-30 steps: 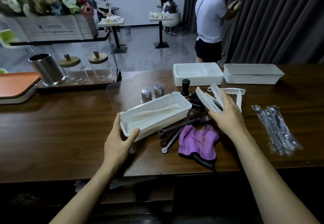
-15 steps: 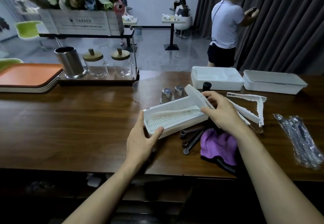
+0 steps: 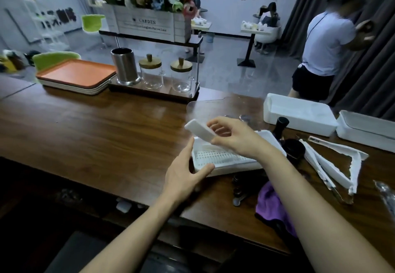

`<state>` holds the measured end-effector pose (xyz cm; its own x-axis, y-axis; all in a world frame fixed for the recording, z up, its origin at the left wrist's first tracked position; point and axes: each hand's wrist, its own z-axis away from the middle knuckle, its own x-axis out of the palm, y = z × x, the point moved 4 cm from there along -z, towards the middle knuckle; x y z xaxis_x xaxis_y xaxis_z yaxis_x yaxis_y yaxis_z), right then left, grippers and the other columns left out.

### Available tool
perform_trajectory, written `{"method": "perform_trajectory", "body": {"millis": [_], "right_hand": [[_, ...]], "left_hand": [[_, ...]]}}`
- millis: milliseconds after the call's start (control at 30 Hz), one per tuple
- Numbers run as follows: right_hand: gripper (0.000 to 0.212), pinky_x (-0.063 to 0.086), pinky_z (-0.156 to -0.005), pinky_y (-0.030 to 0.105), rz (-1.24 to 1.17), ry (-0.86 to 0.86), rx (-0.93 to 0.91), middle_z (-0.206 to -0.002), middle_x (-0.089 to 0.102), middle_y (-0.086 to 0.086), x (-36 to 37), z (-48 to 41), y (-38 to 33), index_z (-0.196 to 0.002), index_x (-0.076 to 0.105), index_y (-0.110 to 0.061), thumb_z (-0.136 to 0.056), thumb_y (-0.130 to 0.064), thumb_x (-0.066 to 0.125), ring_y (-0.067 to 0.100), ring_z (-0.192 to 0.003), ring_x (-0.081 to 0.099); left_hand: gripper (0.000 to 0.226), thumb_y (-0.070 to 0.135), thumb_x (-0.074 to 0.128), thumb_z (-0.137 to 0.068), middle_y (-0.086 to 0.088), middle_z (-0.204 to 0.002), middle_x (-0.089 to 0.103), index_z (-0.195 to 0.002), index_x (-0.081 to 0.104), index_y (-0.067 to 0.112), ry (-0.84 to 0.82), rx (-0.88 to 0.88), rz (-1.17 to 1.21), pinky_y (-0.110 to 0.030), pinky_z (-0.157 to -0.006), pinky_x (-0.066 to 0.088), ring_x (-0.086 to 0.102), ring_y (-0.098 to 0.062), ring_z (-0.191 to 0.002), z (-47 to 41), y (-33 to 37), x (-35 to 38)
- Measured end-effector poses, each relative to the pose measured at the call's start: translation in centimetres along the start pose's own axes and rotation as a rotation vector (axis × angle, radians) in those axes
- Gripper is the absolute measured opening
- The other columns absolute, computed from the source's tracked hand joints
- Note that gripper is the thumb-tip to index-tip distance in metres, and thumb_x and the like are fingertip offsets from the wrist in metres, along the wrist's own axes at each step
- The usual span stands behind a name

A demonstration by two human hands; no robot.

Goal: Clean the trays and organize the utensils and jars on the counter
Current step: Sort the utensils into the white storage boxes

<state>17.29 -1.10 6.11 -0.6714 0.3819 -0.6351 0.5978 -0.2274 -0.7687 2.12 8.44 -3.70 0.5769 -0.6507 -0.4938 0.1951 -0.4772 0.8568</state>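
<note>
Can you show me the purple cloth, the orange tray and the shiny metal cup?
purple cloth [image 3: 270, 204], head view, its bunched middle.
orange tray [image 3: 74, 73], head view, its bare flat floor.
shiny metal cup [image 3: 126, 67], head view, its side wall.

Dark wooden counter [image 3: 106, 136] is carrying plenty of clutter.
Stacked orange trays [image 3: 74, 76] are sitting far left; a perforated white tray [image 3: 218, 157], purple cloth [image 3: 271, 206] and open white box [image 3: 299, 123] are lying rightward.

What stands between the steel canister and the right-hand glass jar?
Another glass jar with a wooden lid, between the steel canister and right-hand jar, seen in the head view.
</note>
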Motion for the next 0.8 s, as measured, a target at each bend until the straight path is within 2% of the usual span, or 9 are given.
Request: {"method": "perform_trajectory", "body": {"millis": [133, 267, 367, 433, 500, 567, 733, 800], "right_hand": [[0.030, 0.054, -0.092, 0.038, 0.092, -0.093, 0.060, -0.096, 0.072, -0.012, 1.3, 0.1, 3.3, -0.104, 0.071, -0.040, -0.081, -0.023, 0.079, 0.006, -0.090, 0.067], [0.027, 0.054, -0.091, 0.039, 0.118, -0.134, 0.102, -0.096, 0.070, -0.011, 1.4, 0.2, 4.6, -0.096, 0.068, -0.045, -0.078, -0.029, 0.080, 0.008, -0.092, 0.065], [0.028, 0.055, -0.089, 0.041, 0.144, -0.159, 0.105, -0.095, 0.069, -0.013, 1.5, -0.1, 4.7, -0.096, 0.067, -0.045, -0.074, -0.033, 0.080, 0.009, -0.092, 0.065], [0.029, 0.055, -0.088, 0.040, 0.163, -0.169, 0.105, -0.096, 0.069, -0.014, 1.6, -0.2, 4.8, -0.098, 0.066, -0.042, -0.074, -0.033, 0.080, 0.008, -0.091, 0.064], [0.030, 0.054, -0.087, 0.036, 0.196, -0.174, 0.101, -0.097, 0.068, -0.015, 1.7, -0.1, 4.8, -0.101, 0.065, -0.041, -0.077, -0.031, 0.079, 0.006, -0.090, 0.063], [0.030, 0.053, -0.085, 0.031, 0.232, -0.168, 0.101, -0.099, 0.066, -0.016, 1.4, 0.0, 4.7, -0.104, 0.065, -0.039, -0.079, -0.028, 0.079, 0.004, -0.090, 0.061], [0.026, 0.045, -0.075, 0.018, 0.347, -0.170, 0.154, -0.099, 0.064, -0.013, 0.5, 0.7, 5.8, -0.105, 0.067, -0.034, -0.083, -0.020, 0.074, 0.009, -0.091, 0.060], [0.023, 0.045, -0.077, 0.020, 0.360, -0.161, 0.209, -0.099, 0.066, -0.012, 0.2, 0.9, 6.9, -0.099, 0.067, -0.035, -0.083, -0.020, 0.073, 0.010, -0.094, 0.061]], "left_hand": [[0.073, 0.064, 0.072, -0.082, 0.030, -0.126, 0.063, -0.145, 0.037, 0.056, 0.001, -0.001, -0.020, -0.033, -0.096, 0.053, 0.057, 0.008, -0.116, -0.1, -0.3, 0.1], [0.092, 0.072, 0.071, -0.076, 0.033, -0.144, 0.050, -0.154, 0.026, 0.052, 0.024, -0.027, -0.007, -0.027, -0.105, 0.045, 0.048, 0.009, -0.131, 0.0, -0.6, 0.3], [0.094, 0.075, 0.070, -0.076, 0.033, -0.145, 0.049, -0.155, 0.024, 0.053, 0.022, -0.039, 0.012, -0.027, -0.106, 0.044, 0.047, 0.008, -0.132, -0.1, -0.7, 0.4], [0.090, 0.074, 0.071, -0.077, 0.036, -0.141, 0.051, -0.152, 0.023, 0.059, 0.025, -0.038, 0.003, -0.023, -0.102, 0.045, 0.048, 0.009, -0.130, 0.0, -0.5, 0.3], [0.079, 0.068, 0.073, -0.080, 0.048, -0.127, 0.051, -0.138, 0.021, 0.076, 0.022, -0.025, -0.013, -0.014, -0.094, 0.042, 0.049, 0.017, -0.123, 0.0, -0.1, 0.1], [0.073, 0.064, 0.074, -0.082, 0.052, -0.119, 0.051, -0.128, 0.021, 0.083, 0.011, -0.021, -0.006, -0.012, -0.091, 0.043, 0.049, 0.022, -0.116, 0.0, 0.1, 0.1], [0.085, 0.068, 0.074, -0.078, 0.035, -0.134, 0.055, -0.148, 0.025, 0.063, 0.011, -0.033, 0.011, -0.031, -0.104, 0.049, 0.053, 0.008, -0.123, 0.0, -0.4, 0.0], [0.088, 0.068, 0.073, -0.077, 0.032, -0.136, 0.056, -0.150, 0.025, 0.059, 0.007, -0.037, 0.018, -0.034, -0.104, 0.049, 0.054, 0.006, -0.122, 0.0, -0.5, 0.1]]}}
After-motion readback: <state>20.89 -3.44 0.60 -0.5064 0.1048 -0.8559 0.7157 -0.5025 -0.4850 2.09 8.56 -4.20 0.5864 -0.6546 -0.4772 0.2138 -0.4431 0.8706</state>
